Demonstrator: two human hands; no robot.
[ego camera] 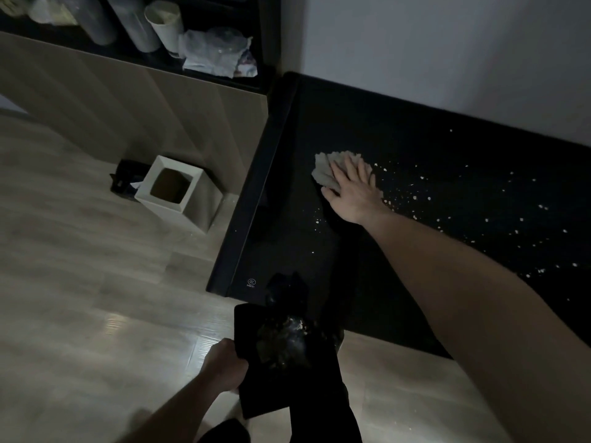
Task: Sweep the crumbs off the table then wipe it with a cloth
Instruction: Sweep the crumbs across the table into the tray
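Note:
A black table (287, 193) runs along the white wall, with pale crumbs (415, 199) scattered over its middle and right. My right hand (355, 193) lies flat with spread fingers on a light grey cloth (327, 169), pressing it onto the tabletop just left of the crumbs. Below the table's near edge my left hand (225, 366) grips the side of a black bin lined with a bag (281, 353); a few crumbs and scraps show inside it.
A white square waste bin (174, 193) stands on the pale wood floor by the table's left end, a dark object behind it. Shelves with rolls and plastic bags (220, 52) sit at the upper left. My dark-trousered leg (323, 417) is beside the held bin.

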